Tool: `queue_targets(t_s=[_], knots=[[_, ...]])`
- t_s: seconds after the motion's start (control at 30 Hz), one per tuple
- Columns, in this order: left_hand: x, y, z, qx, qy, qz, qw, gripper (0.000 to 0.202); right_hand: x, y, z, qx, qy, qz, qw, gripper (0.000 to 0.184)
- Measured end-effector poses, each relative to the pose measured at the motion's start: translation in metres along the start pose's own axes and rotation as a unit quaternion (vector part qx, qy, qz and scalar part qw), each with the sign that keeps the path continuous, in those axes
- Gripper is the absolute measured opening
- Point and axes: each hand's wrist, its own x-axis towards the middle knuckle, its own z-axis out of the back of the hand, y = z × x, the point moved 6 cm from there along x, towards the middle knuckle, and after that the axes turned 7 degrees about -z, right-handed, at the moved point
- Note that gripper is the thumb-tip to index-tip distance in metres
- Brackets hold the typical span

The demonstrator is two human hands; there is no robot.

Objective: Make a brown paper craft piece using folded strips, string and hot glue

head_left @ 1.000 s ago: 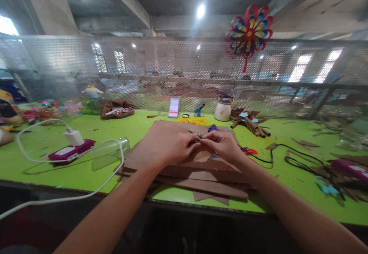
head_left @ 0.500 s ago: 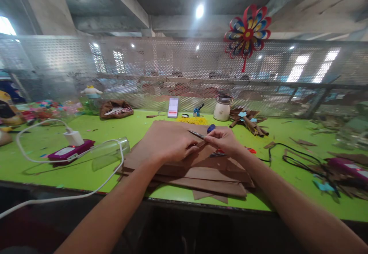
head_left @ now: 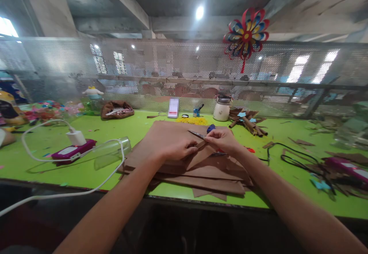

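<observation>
The left hand [head_left: 172, 145] lies palm down with its fingers curled, thumb and forefinger pressed together on the near edge of a narrow brown paper piece [head_left: 202, 152]. The right hand [head_left: 224, 141] meets it from the other side. It is closed around what looks like small metal scissors with a blue handle [head_left: 196, 134], whose thin blades point left across the top of the piece, just above the left fingertips. Whether the blades are parted cannot be told at this size. The piece sits between the two hands, lifted slightly off a stack of flat brown paper sheets [head_left: 201, 177] that lies at the near edge of the bright green table [head_left: 86, 169] under both wrists. By the look of it the cutting is under way and not finished: the piece is in the grip with the blades at it, and I cannot tell whether it is fully free of the sheet below. The sheets under it look whole, so most of the stack seems uncut. Well behind the hands, a bundle of rolled brown paper sticks with blue bits [head_left: 248, 123] lies beside a cream lidded jar [head_left: 222, 110], and these may be pieces already worked. A heap of yellow shreds [head_left: 192, 120] sits just beyond the stack. To the left are a clear plastic cup on its side [head_left: 110, 154], a white charger plug [head_left: 76, 137] and a flat magenta device [head_left: 71, 151].
</observation>
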Motion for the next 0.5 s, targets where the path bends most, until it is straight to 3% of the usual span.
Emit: queue_targets(t_s=[0.2,0.5], knots=[[-0.007,0.001,-0.004,-0.084,0.051,0.051,0.994,0.037,0.003,-0.003,0.014,-0.02,-0.044,0.002,0.999,0.035],[-0.004,-0.005,0.015,0.048,-0.035,0.016,0.998,0.031,0.007,-0.007,0.021,-0.051,-0.06,0.006,0.997,0.033]])
